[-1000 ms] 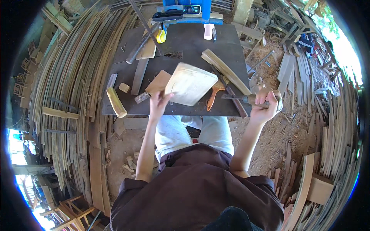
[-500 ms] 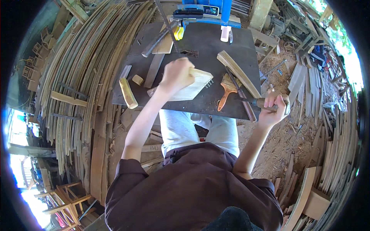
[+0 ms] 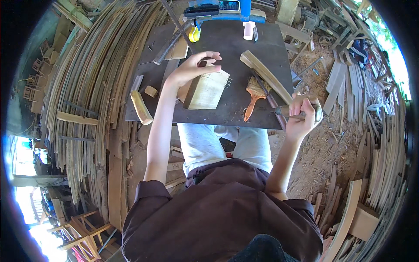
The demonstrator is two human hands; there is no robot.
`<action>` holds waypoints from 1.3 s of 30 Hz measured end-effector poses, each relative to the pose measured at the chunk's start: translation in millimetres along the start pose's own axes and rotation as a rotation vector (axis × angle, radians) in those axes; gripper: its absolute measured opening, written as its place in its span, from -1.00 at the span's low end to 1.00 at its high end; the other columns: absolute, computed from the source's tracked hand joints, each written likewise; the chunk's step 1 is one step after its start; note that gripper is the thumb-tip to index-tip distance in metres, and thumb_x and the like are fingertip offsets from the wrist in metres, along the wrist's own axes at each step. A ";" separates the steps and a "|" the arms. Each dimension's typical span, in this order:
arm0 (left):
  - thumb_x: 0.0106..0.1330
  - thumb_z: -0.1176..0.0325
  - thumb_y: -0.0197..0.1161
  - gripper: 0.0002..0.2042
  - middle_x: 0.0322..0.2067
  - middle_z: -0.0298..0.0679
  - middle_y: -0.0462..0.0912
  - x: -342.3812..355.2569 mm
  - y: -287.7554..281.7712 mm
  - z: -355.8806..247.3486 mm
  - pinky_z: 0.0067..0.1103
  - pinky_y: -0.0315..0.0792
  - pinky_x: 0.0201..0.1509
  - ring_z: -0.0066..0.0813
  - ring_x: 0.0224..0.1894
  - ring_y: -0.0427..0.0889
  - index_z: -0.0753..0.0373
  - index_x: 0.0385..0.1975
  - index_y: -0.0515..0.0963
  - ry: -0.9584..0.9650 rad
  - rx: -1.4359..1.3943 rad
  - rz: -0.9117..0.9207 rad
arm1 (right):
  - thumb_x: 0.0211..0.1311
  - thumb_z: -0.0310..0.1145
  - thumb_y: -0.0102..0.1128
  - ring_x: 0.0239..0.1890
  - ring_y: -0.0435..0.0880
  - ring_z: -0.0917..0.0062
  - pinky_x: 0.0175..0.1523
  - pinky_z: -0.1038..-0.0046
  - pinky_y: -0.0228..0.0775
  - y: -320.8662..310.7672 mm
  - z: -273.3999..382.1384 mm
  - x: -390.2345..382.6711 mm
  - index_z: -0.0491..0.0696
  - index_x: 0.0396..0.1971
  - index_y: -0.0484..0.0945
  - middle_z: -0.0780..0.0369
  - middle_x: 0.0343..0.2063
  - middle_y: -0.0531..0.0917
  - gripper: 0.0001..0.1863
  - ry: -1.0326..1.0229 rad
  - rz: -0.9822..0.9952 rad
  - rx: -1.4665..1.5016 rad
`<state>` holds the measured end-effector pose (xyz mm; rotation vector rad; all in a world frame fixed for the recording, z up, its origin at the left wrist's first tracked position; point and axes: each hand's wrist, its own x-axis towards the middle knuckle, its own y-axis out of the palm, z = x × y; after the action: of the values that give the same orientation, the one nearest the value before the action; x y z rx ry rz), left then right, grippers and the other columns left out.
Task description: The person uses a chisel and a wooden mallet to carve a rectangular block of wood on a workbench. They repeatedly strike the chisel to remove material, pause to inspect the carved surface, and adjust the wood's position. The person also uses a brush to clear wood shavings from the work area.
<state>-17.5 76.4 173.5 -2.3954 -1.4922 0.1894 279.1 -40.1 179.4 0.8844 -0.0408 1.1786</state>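
A pale wooden block (image 3: 207, 91) stands tilted near the table's front edge, several thin dark prongs jutting from its right side. My left hand (image 3: 190, 72) is over its upper left corner, thumb and fingers spread apart; whether the fingertips touch the wood is hard to tell. Off the table's right front corner, my right hand (image 3: 302, 117) is closed round a thick wooden-handled tool (image 3: 286, 111), its dark metal end pointing left. Between the hands lie a paintbrush (image 3: 253, 98) with an orange handle and a long slim tool (image 3: 271, 101) with a dark shaft.
On the dark table (image 3: 218, 37) lie a wooden bar (image 3: 266, 76), a curved wood piece (image 3: 141, 108), a small wood cube (image 3: 151, 91) and a hammer (image 3: 172, 46). A blue metal frame (image 3: 246, 15) stands at the far edge. Stacked wood strips (image 3: 94, 74) fill the left side.
My left hand has opened from a fist and shifted left on the block, which now shows more of its face. My right hand still holds the wooden-handled tool, slightly lower left.
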 end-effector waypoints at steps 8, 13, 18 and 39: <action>0.26 0.06 0.24 -0.57 -0.07 -0.30 0.49 3.4 22.1 28.8 -0.61 0.27 0.11 -0.58 -0.01 0.43 0.24 -0.03 0.43 -0.110 -0.270 -0.355 | 0.10 -0.50 0.05 -0.78 0.20 0.65 -0.47 0.54 0.27 7.6 1.2 -3.2 -0.16 -0.67 0.33 0.27 -0.81 0.31 -0.80 0.026 0.027 0.032; 0.12 0.48 0.29 -0.50 -0.13 -0.22 0.43 -1.3 47.4 33.1 -0.58 0.42 -0.08 -0.52 -0.19 0.50 0.27 0.08 0.29 0.009 -0.270 -0.667 | 0.12 -0.48 0.08 -0.78 0.28 0.66 -0.50 0.55 0.26 21.6 -4.3 -14.7 -0.19 -0.65 0.37 0.26 -0.79 0.38 -0.81 0.114 0.138 0.084; -0.05 0.69 0.11 -0.43 -0.08 -0.16 0.36 -4.8 39.8 36.9 -0.56 0.45 -0.15 -0.47 -0.22 0.49 0.27 0.08 0.30 -0.010 -0.528 -0.657 | 0.14 -0.49 0.16 -0.79 0.32 0.65 -0.33 0.43 0.35 42.7 -14.1 -18.6 -0.19 -0.67 0.39 0.28 -0.80 0.39 -0.76 0.025 0.314 0.156; -0.33 0.64 0.16 -0.52 -0.31 -0.19 0.44 39.1 74.6 42.5 -0.56 0.43 -0.42 -0.44 -0.31 0.48 0.30 -0.23 0.38 -0.066 -0.297 -0.498 | 0.05 -0.58 0.23 -0.73 0.35 0.67 -0.58 0.60 0.17 73.0 -36.6 -28.9 -0.20 -0.67 0.42 0.27 -0.70 0.47 -0.80 -0.042 0.220 0.037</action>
<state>51.9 89.1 110.8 -2.1443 -2.2229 -0.0747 192.9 -33.0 183.5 0.9555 -0.1545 1.3691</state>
